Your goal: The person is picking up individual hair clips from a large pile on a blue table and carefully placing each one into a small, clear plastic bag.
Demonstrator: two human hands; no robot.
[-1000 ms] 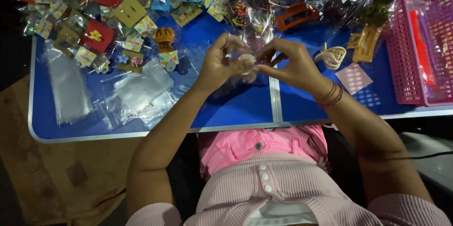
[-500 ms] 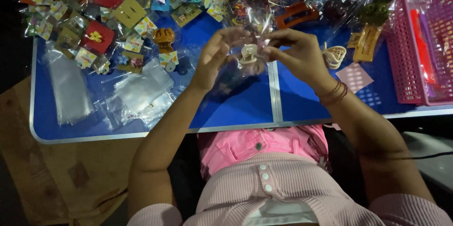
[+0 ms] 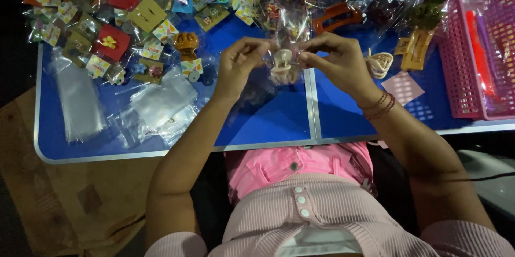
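A small cream hair claw clip (image 3: 282,63) sits inside a clear plastic bag (image 3: 284,31) that both my hands hold up above the blue table (image 3: 268,123). My left hand (image 3: 238,66) pinches the bag's left side. My right hand (image 3: 335,61) pinches its right side, with red thread bracelets on the wrist. The clip hangs between my fingertips, in the bag's lower part.
Several packaged hair clips on coloured cards (image 3: 129,15) crowd the table's far left. Empty clear bags (image 3: 155,104) lie at the left front. A cream claw clip (image 3: 378,64), a tan clip (image 3: 416,48), an orange clip (image 3: 335,18) and a pink basket (image 3: 480,48) lie to the right.
My hands rose slightly from the table and the cream clip, first cupped between my fingers, now sits lower inside the clear bag, which stands stretched upward.
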